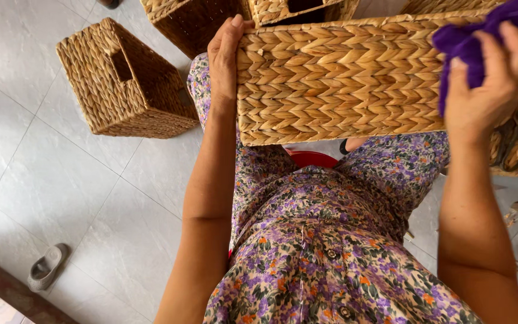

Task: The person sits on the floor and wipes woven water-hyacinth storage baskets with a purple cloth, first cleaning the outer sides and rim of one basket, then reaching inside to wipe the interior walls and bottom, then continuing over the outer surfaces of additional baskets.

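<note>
A person sits over a pale tiled floor (61, 198) and holds a long woven basket (337, 81) across the lap, its plaited side facing the camera. The left hand (224, 57) lies flat against the basket's left end at about 11 o'clock, fingers (230, 33) straight and together, pressed on the weave rather than curled around anything. The right hand (484, 90) sits at the basket's right end at about 2 o'clock, fingers (514, 45) closed on a bunched purple cloth (472, 39) that rests against the basket's top edge. The basket spans from one hand to the other and hides the knees.

Below the basket, a flowered dress (319, 240) in purple, green and orange fills the centre down to 6 o'clock, and a bit of a red seat (310, 159) shows under the basket's lower edge.

At 10 o'clock, a square woven basket (124, 81) with a cut handle hole lies tipped on the floor, well apart from the hands. More woven baskets (193, 21) crowd the top edge at 12 o'clock. A grey sandal (46, 267) lies at 8 o'clock near a dark wooden edge (7, 291). No labels or signs show on any basket.
</note>
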